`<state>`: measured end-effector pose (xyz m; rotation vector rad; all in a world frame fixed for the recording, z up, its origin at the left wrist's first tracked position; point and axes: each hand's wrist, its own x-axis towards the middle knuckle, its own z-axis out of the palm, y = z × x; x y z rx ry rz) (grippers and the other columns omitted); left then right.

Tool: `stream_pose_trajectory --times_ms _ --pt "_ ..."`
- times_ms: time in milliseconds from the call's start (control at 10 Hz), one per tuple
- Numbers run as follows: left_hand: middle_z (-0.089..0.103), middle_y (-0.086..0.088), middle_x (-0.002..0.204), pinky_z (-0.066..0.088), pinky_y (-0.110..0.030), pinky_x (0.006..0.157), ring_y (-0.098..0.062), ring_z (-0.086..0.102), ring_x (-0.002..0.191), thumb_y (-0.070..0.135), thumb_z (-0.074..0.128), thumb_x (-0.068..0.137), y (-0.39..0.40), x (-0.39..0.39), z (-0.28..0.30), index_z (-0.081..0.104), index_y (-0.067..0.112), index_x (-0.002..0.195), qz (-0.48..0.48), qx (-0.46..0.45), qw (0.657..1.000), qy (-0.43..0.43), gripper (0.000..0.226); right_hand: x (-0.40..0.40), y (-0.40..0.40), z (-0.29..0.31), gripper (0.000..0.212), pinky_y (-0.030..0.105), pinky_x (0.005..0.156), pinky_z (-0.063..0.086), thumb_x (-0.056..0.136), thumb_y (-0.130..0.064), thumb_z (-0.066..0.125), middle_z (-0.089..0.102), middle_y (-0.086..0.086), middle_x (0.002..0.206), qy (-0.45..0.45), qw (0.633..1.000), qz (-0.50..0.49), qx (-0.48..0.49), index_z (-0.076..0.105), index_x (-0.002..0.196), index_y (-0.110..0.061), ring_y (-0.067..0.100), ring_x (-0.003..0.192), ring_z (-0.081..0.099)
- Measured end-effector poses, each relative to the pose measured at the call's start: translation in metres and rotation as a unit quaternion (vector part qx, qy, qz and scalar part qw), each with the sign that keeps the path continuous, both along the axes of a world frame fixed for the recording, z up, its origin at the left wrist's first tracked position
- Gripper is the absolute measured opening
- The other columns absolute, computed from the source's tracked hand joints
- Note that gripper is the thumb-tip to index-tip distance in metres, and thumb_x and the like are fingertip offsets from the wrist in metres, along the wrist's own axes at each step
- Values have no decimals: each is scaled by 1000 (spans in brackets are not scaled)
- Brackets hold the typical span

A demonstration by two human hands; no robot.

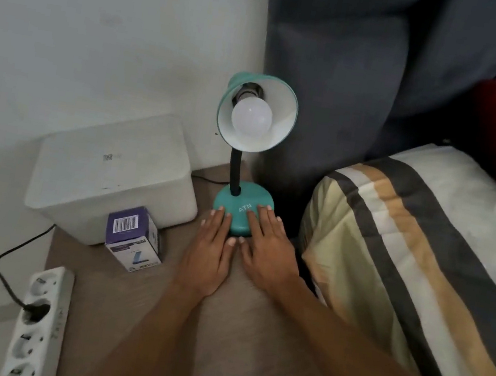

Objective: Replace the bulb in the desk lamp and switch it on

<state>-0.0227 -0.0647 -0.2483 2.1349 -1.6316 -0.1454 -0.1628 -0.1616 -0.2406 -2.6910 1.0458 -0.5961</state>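
Box (134, 238) beside left hand (208, 254), bin (112, 173) behind

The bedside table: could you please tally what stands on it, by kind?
Desk lamp: 1
White storage box: 1
Purple bulb carton: 1
Total: 3

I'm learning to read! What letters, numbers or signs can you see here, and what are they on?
"ATN": white letters on the teal lamp base.
"7": on the front of the purple bulb box. Its barcode and smaller print are too blurred to read.
Small square code mark on the white bin lid: unreadable.
Markings on the power strip: too small to read.
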Motion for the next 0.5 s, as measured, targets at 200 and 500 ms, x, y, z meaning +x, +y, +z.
stream_pose_trajectory --times_ms 200,500 --pt "5 -3 172 5 -36 130 -13 -5 158 57 8 103 3 -5 11 15 14 164 -3 28 999 -22 75 -1 0 0 67 44 122 17 99 -39 45 31 19 160 7 1000 0 -1 28 156 -8 32 150 25" --pt "-24 7 166 -8 -35 129 -10 -23 154 61 13 104 64 -32 54 -13 27 160 -35 131 991 -10 71 -6 3 34 84 40 123 3 98 -38 53 9 14 166 90 993 22 75 0 160 -18 28 154 7"
